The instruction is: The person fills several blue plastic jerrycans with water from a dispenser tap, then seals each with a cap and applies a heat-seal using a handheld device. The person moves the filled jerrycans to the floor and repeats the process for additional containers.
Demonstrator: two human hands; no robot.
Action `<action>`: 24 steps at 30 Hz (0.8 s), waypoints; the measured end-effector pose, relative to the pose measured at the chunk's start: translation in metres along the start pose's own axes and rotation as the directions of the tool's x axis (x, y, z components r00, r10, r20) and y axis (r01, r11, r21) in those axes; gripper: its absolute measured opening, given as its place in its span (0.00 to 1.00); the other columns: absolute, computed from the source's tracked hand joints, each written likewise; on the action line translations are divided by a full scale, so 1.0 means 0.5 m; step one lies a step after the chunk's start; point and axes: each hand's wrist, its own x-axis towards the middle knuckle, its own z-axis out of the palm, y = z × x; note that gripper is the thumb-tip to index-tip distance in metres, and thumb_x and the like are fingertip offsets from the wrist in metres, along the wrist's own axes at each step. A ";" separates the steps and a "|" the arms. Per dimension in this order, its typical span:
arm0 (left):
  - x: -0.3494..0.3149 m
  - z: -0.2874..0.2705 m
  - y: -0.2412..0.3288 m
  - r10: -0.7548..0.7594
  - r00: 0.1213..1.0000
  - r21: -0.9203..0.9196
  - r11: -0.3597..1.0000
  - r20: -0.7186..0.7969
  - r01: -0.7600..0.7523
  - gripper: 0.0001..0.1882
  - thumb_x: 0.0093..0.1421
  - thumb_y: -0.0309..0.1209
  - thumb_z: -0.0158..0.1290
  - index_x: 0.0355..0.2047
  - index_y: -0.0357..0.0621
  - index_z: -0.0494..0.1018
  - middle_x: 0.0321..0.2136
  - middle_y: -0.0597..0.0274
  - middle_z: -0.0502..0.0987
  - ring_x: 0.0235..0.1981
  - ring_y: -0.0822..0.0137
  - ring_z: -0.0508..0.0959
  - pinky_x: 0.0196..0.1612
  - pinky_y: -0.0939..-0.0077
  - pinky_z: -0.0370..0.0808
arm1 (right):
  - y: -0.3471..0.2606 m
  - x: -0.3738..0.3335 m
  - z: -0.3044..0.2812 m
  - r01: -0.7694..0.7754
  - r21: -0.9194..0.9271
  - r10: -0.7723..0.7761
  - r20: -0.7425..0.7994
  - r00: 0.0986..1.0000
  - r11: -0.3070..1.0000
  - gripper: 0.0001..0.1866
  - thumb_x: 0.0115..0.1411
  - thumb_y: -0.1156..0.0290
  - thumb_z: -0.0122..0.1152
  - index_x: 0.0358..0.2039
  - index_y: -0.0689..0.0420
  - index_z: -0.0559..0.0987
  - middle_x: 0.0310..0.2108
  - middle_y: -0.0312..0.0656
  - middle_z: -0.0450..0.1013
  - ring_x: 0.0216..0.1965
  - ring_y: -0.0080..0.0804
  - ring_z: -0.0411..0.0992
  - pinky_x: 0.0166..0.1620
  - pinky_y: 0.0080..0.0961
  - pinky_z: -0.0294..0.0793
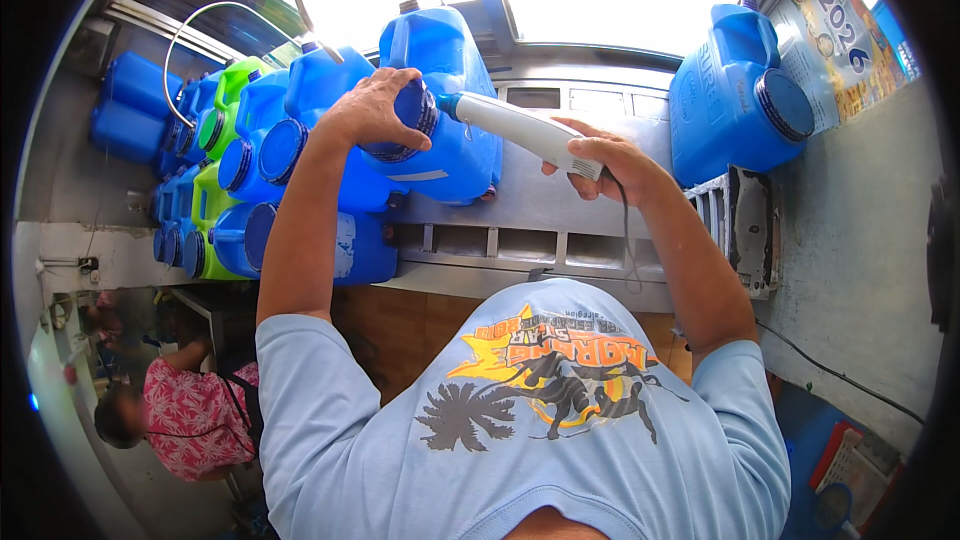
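Note:
My left hand (365, 112) reaches over the dark blue screw cap (414, 106) of a large blue water jug (462, 162), thumb and fingers gripping opposite sides of its rim. In my right hand (612, 162) is a white corded heat gun (515, 130), my fingers closed round its rear end. Its blue nozzle (448, 105) points left at the cap's edge, very close to it; whether they touch I cannot tell. The jug stands on a metal counter (560, 205), with its handle at the top.
Several blue jugs (265, 110) and green jugs (208, 205) crowd the left side, below a curved white hose (200, 10). Another blue jug (725, 105) stands at the right, beside a wall poster (845, 30). The heat gun's cord (628, 230) hangs down. A person in pink (200, 415) is at lower left.

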 end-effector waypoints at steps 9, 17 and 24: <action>-0.010 0.000 0.000 0.017 1.000 -0.045 0.999 -0.020 -0.017 0.61 0.34 0.57 0.73 0.69 0.55 0.60 0.69 0.52 0.61 0.70 0.48 0.60 0.72 0.56 0.60 | 0.008 0.007 -0.010 0.061 0.078 -0.060 -0.014 0.998 0.995 0.47 0.59 0.54 0.66 0.71 0.63 0.56 0.40 0.51 0.77 0.18 0.18 0.72 0.21 0.16 0.74; -0.011 0.000 0.003 0.015 1.000 -0.048 0.999 -0.025 -0.017 0.62 0.34 0.57 0.73 0.69 0.54 0.60 0.69 0.51 0.61 0.70 0.49 0.61 0.72 0.57 0.60 | -0.004 0.006 0.001 0.050 0.014 -0.050 -0.001 0.999 0.999 0.46 0.56 0.51 0.66 0.70 0.60 0.61 0.41 0.49 0.76 0.24 0.21 0.70 0.22 0.15 0.65; -0.012 0.000 -0.002 0.037 0.999 -0.051 0.998 -0.023 -0.038 0.62 0.34 0.58 0.73 0.69 0.53 0.60 0.70 0.51 0.60 0.71 0.49 0.59 0.72 0.57 0.59 | 0.021 -0.019 0.002 -0.002 -0.050 0.004 0.055 0.998 0.999 0.46 0.56 0.51 0.65 0.70 0.59 0.61 0.41 0.48 0.76 0.23 0.22 0.68 0.22 0.19 0.65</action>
